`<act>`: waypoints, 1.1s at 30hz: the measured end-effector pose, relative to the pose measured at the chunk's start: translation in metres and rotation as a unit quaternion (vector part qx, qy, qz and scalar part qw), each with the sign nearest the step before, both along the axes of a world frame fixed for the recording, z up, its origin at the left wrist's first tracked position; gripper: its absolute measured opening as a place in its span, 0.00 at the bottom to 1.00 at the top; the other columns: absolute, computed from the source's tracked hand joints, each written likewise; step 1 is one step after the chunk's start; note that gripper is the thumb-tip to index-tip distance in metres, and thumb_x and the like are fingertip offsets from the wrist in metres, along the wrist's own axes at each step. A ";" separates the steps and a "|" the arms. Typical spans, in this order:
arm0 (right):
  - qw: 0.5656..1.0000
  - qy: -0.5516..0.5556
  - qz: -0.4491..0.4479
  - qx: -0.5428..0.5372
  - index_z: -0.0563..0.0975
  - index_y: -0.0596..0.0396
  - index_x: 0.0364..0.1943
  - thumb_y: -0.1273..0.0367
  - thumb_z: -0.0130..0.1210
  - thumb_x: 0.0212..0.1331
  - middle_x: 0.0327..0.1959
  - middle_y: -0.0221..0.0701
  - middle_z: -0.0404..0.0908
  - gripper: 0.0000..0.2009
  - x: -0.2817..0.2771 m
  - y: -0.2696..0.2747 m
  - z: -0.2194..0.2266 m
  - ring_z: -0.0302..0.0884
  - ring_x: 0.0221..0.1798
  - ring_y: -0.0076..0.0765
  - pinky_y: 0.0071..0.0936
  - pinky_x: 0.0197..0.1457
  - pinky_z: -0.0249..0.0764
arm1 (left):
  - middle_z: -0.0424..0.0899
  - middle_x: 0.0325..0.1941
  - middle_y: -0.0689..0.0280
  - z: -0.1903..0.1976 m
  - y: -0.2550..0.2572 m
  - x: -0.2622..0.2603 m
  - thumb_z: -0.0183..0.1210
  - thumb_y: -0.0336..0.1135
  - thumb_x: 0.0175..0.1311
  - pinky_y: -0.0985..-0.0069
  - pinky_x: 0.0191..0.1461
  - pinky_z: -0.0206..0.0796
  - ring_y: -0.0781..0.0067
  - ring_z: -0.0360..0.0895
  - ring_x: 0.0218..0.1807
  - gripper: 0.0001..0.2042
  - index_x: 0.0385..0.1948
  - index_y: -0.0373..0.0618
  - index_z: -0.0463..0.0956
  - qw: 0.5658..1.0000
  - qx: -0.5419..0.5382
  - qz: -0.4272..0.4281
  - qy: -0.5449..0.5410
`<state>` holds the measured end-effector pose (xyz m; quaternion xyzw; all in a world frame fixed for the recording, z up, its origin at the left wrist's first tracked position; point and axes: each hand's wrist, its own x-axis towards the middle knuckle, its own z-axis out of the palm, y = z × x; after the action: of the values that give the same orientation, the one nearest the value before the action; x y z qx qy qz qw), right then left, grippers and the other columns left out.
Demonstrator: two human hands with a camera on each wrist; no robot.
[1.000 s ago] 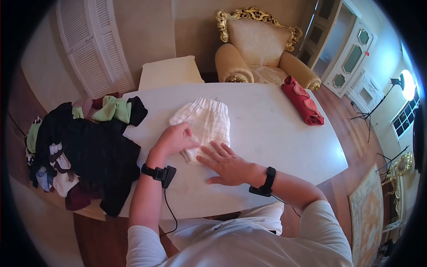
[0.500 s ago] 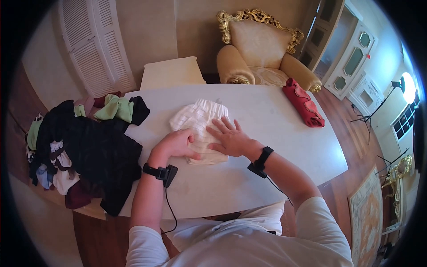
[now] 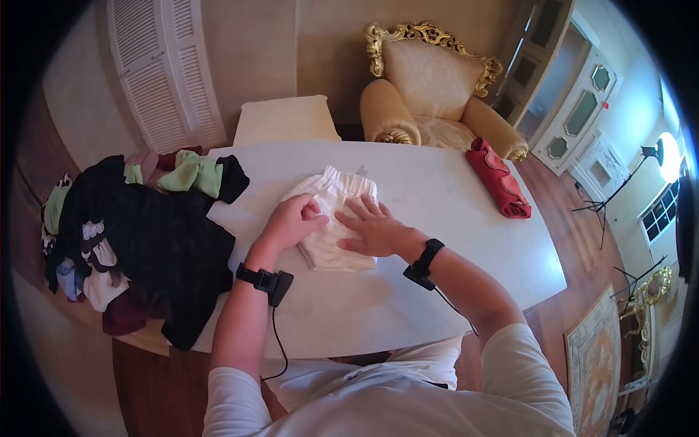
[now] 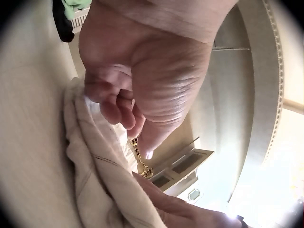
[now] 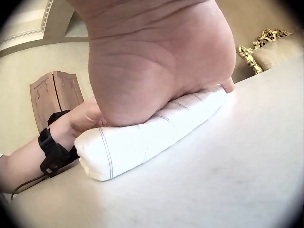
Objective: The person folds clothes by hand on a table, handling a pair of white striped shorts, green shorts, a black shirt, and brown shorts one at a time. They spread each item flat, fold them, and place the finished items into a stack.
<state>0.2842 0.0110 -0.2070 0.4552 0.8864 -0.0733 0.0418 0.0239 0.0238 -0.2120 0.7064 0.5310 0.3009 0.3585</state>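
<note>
Folded white pants [image 3: 338, 251] with thin check lines and a gathered elastic waistband lie on the white table [image 3: 437, 255]. My right hand [image 3: 375, 229] rests flat on their right half, fingers spread toward the waistband. In the right wrist view its palm presses the thick folded edge of the cloth. At the left side of the pants is my left hand [image 3: 291, 221], its fingers curled in toward the palm and its thumb pointing across. Seen from the left wrist, those curled fingers [image 4: 111, 111] hold no cloth, and the hand's lower side is right at the folds.
A big heap of clothes [image 3: 145, 233], mostly black with green and maroon pieces, covers the table's left end. Toward the far right corner lies a rolled red bundle [image 3: 499, 178]. Beyond the table stand a gilded armchair [image 3: 429, 80] and a cream side table [image 3: 285, 120].
My right hand has slid up over the pants from their lower edge and lies flat on them. My left hand dipped toward the lower left, then moved back up along the left side.
</note>
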 end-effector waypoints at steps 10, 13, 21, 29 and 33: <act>0.997 -0.058 0.040 0.031 0.58 0.38 0.83 0.35 0.51 0.68 0.88 0.41 0.45 0.43 -0.005 -0.005 0.020 0.33 0.89 0.61 0.64 0.87 0.41 | 0.47 0.89 0.51 -0.025 0.002 0.001 0.67 0.65 0.61 0.49 0.87 0.32 0.46 0.38 0.89 0.47 0.80 0.55 0.61 0.965 0.094 -0.065 0.237; 0.997 -0.036 0.053 0.042 0.57 0.39 0.83 0.35 0.52 0.68 0.88 0.41 0.44 0.45 -0.006 -0.006 0.015 0.32 0.89 0.61 0.64 0.87 0.40 | 0.42 0.90 0.51 -0.025 0.002 -0.001 0.63 0.72 0.60 0.49 0.88 0.26 0.47 0.35 0.90 0.51 0.82 0.57 0.56 0.959 0.058 -0.065 0.271; 0.999 0.004 0.032 -0.040 0.51 0.41 0.85 0.35 0.54 0.66 0.88 0.43 0.40 0.49 -0.001 -0.012 0.005 0.27 0.90 0.60 0.59 0.88 0.37 | 0.39 0.90 0.51 -0.013 -0.004 0.005 0.69 0.75 0.49 0.49 0.88 0.25 0.47 0.31 0.90 0.61 0.84 0.55 0.51 0.946 0.019 -0.068 0.317; 0.998 0.017 0.049 -0.040 0.54 0.42 0.84 0.27 0.65 0.46 0.88 0.43 0.42 0.63 0.005 -0.015 0.011 0.27 0.90 0.59 0.60 0.88 0.36 | 0.33 0.90 0.50 -0.004 -0.012 -0.006 0.79 0.71 0.28 0.51 0.88 0.22 0.48 0.25 0.90 0.76 0.85 0.54 0.43 0.940 0.006 -0.129 0.315; 0.997 0.016 0.070 -0.021 0.54 0.42 0.84 0.27 0.63 0.48 0.88 0.44 0.42 0.61 0.010 -0.013 0.010 0.28 0.90 0.60 0.61 0.88 0.36 | 0.32 0.90 0.49 -0.005 -0.014 -0.006 0.80 0.71 0.24 0.51 0.88 0.21 0.46 0.24 0.90 0.78 0.85 0.54 0.42 0.934 -0.003 -0.137 0.331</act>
<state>0.2943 -0.0025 -0.1967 0.3897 0.9149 -0.0962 0.0424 0.0175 0.0099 -0.2168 0.8309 0.5184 -0.0038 0.2022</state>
